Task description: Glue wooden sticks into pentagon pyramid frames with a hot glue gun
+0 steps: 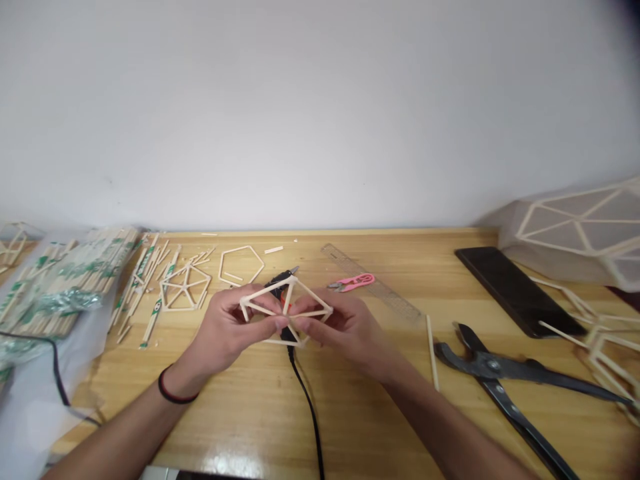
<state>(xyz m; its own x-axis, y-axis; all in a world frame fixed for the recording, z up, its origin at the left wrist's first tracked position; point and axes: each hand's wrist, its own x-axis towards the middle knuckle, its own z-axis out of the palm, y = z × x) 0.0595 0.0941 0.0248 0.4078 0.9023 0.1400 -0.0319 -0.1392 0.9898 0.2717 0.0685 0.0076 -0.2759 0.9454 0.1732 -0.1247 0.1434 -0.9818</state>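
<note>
Between my two hands is a pentagon frame (pixel 309 293) of thin wooden sticks, with spokes meeting at its middle, raised over the table. My left hand (pixel 231 323) pinches it near the centre joint, thumb and fingers closed. From the other side my right hand (pixel 345 327) grips the same joint, its thumb almost touching the left thumb. The fingertips hide most of the joint. Behind the frame lies a black corded tool (pixel 280 279) with a pointed tip, partly covered; its cord (pixel 310 400) runs toward the table's front edge.
Left are packs of wrapped chopsticks (pixel 65 287), loose sticks, a spoked frame (pixel 185 287) and a plain pentagon (pixel 241 265). Behind are pink snips (pixel 357 282) on a clear ruler (pixel 385 290). Right are large pliers (pixel 493 365), a phone (pixel 515 287) and a larger stick structure (pixel 575 223).
</note>
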